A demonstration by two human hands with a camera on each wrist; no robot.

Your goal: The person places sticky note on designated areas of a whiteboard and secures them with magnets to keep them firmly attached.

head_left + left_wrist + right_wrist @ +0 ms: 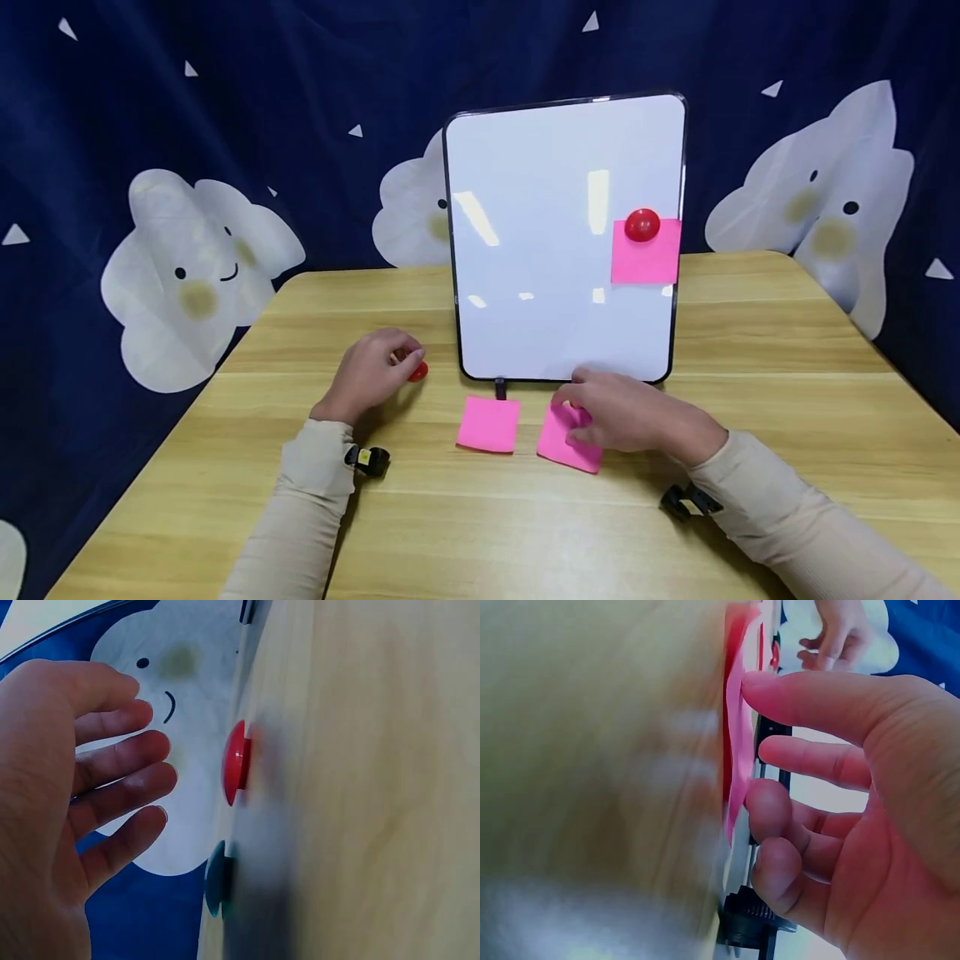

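Observation:
My left hand (372, 372) hovers over the table's left part, fingers loosely bent and holding nothing. Just off its fingertips lies a red round magnet (236, 763). A dark teal magnet (217, 879) sits beside it, hidden behind the hand in the head view. My right hand (626, 414) is over a pink sticky note (557, 440) lying on the table. In the right wrist view its thumb and one fingertip touch or nearly touch that note, without pinching it. Another pink sticky note (488, 425) lies to the left of it.
A whiteboard (555, 208) with a black frame stands upright behind the notes. On its right side a red magnet (642, 225) sits over a pink note (645, 263). One black stand foot (501, 388) juts forward. A dark blue curtain hangs behind the table.

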